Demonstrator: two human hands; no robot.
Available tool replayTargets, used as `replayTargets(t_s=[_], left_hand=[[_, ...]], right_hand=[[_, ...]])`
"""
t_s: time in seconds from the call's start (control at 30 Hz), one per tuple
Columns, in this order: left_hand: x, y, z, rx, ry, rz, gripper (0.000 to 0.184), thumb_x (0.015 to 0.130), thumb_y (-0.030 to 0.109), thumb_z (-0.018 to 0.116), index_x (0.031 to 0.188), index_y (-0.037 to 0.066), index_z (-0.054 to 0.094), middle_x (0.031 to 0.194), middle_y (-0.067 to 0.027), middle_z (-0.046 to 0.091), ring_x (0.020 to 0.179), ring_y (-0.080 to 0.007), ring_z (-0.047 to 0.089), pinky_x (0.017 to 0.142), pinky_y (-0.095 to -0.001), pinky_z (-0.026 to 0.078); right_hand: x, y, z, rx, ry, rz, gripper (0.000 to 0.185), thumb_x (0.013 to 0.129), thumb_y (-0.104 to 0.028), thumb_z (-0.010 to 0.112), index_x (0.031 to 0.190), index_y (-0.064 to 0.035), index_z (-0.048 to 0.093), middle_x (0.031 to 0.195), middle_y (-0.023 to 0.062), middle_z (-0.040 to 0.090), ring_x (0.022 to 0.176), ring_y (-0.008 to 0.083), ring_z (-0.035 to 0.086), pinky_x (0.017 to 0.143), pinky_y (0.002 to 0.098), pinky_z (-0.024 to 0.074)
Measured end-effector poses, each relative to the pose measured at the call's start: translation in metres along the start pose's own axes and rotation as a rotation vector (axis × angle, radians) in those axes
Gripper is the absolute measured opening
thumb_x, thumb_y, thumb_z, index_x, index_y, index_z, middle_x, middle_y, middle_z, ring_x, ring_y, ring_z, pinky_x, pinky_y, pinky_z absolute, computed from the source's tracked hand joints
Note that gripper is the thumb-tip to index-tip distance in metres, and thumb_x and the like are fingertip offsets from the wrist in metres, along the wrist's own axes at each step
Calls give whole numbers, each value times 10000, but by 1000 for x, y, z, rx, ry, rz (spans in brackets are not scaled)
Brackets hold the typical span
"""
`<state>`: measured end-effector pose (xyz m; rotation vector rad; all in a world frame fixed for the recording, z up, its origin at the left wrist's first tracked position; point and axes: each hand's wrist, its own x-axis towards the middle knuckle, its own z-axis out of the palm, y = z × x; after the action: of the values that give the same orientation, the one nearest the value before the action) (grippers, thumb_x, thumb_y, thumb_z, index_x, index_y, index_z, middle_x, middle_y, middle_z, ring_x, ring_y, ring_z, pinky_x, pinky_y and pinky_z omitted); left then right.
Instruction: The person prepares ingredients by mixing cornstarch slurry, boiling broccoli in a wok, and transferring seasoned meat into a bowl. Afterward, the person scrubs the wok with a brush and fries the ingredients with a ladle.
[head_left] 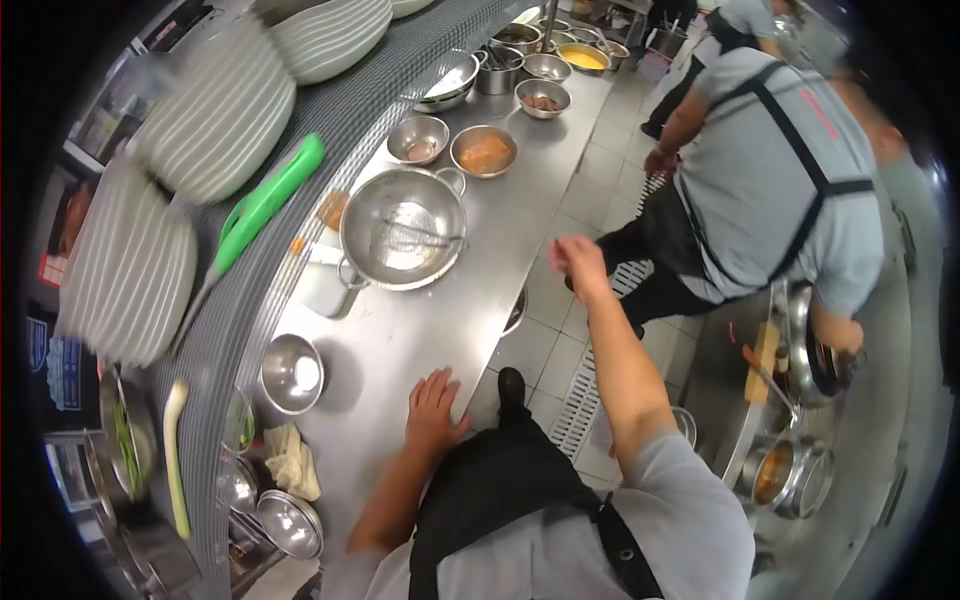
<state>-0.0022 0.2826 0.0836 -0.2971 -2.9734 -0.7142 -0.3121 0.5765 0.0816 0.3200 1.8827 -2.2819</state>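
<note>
My left hand (pixel 434 408) rests with its fingers spread on the edge of the steel counter (pixel 375 385), holding nothing. My right arm reaches out over the floor, and my right hand (pixel 578 256) hangs in the air beyond the counter's edge; its fingers look partly bent and blurred. On the counter ahead of my left hand stands a big steel colander (pixel 385 215) with a wire utensil inside. Left of that hand is a small steel bowl (pixel 292 374). A bowl of orange food (pixel 484 152) sits beyond the colander.
Stacked plates (pixel 215 110) and a green-handled tool (pixel 268 200) lie on the shelf at left. A crumpled cloth (pixel 292 462) is beside nested bowls (pixel 290 524). At right a co-worker (pixel 770 170) in a grey shirt bends at the stove, near a pot (pixel 773 472).
</note>
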Motion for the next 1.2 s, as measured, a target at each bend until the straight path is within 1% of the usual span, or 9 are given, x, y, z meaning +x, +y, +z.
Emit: replayTargets(t_s=[0.2,0.4,0.67,0.73,0.77,0.8,0.87,1.07,1.2], left_hand=[[16,-4,4,39,-66,-109,611,768,355,818,1305,136,626,1513,-101,532,1414,-290,482,1171,-506,363],[23,-3,3,102,-92,-145,624,770,405,806,1316,160,630,1523,-75,533,1397,-257,501,1165,-475,373],[24,-6,0,59,-157,-151,672,738,385,821,1336,154,617,1541,-86,513,1412,-271,482,1173,-472,361],[17,-6,-2,40,-156,-136,686,738,370,820,1346,139,603,1548,-98,501,1422,-282,472,1182,-475,354],[16,-9,-3,31,-135,-125,687,744,361,817,1351,128,596,1549,-105,496,1427,-288,467,1189,-477,348],[14,-13,-3,21,-149,-132,692,743,358,825,1347,116,588,1555,-117,483,1431,-303,460,1182,-493,352],[5,-9,-6,-33,-159,-152,692,757,344,825,1352,99,570,1573,-135,453,1449,-322,433,1182,-508,348],[-27,-9,12,-54,120,-52,603,822,286,784,1346,71,576,1573,-151,444,1447,-342,416,1201,-513,331],[-109,28,15,-133,379,-319,481,848,263,767,1245,32,626,1418,-151,582,1329,-338,520,1121,-473,422]], right_hand=[[244,-32,48,-165,52,-100,365,988,-450,652,994,-86,686,967,27,666,826,132,585,734,311,482],[471,8,24,-488,340,-219,494,970,-541,654,831,-69,699,721,17,597,625,147,501,578,339,394],[348,-38,6,106,376,-85,189,949,-183,641,885,-6,662,842,111,660,736,222,660,684,355,585],[314,-7,-46,-181,284,-199,200,944,-173,679,1020,10,705,906,117,689,820,238,689,769,366,588],[281,7,-75,-856,143,-653,209,956,-169,689,1040,23,702,937,119,707,842,232,692,789,356,579],[202,-21,-42,-66,184,-154,197,984,-163,677,1068,14,691,961,111,710,880,222,692,772,365,568],[133,11,-73,-297,81,-116,181,1015,-190,652,992,-11,651,960,89,681,835,185,656,764,335,551],[-94,61,-10,-154,-317,142,114,1011,-92,620,910,-41,604,890,27,606,797,135,605,758,302,560],[-175,97,59,-209,-516,183,123,1013,-90,611,901,-38,598,877,27,600,771,133,617,719,294,586]])
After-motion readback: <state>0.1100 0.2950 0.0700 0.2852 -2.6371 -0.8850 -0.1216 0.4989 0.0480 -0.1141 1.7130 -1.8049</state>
